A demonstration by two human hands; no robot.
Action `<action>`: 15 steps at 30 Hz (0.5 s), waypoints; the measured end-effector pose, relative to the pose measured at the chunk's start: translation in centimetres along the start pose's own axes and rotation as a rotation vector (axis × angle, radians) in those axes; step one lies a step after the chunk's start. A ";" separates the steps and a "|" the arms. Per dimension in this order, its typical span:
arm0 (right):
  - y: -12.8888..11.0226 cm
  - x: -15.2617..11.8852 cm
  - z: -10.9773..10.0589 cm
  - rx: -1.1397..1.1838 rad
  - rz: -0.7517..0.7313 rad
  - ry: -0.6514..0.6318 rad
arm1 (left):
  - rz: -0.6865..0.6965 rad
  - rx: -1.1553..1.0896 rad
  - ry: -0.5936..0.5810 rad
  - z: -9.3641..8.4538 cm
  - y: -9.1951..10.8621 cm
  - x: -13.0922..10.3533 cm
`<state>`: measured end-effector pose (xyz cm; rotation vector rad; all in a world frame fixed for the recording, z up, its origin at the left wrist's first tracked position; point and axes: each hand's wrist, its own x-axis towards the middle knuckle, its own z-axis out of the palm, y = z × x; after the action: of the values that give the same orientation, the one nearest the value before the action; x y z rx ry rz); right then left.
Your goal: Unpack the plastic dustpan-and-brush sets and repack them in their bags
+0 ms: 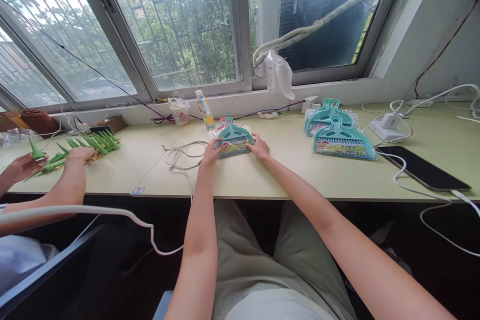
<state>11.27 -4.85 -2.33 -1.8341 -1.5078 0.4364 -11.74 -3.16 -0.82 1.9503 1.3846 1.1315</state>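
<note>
In the head view, a teal mini dustpan and brush set (235,136) in clear plastic wrap sits on the table in front of me. My left hand (211,152) grips its left edge, and my right hand (259,149) grips its lower right corner. Just behind it, the pink handle of another dustpan (226,121) shows, mostly hidden. To the right of my hands lie more wrapped teal sets: one dustpan set (343,140) in front, with others (330,114) stacked behind it.
Left, a co-worker's hands (80,154) handle green pointed items (101,142). A coiled cable (183,152) lies beside my left hand. A drink bottle (204,110) stands by the window. At right are a phone (425,167), a power strip (386,127) and white cords.
</note>
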 end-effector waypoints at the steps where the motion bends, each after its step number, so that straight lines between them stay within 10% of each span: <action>1: 0.0 0.0 -0.1 0.006 0.008 -0.008 | -0.039 0.033 0.017 -0.1 0.2 0.0; 15: 0.1 0.1 -0.9 0.055 0.057 -0.017 | 0.055 0.746 0.290 2.2 2.9 -1.1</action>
<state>11.93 -4.99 -1.75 -1.8383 -1.4435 0.5164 -8.51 -5.11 -0.18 2.3853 2.1507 1.0364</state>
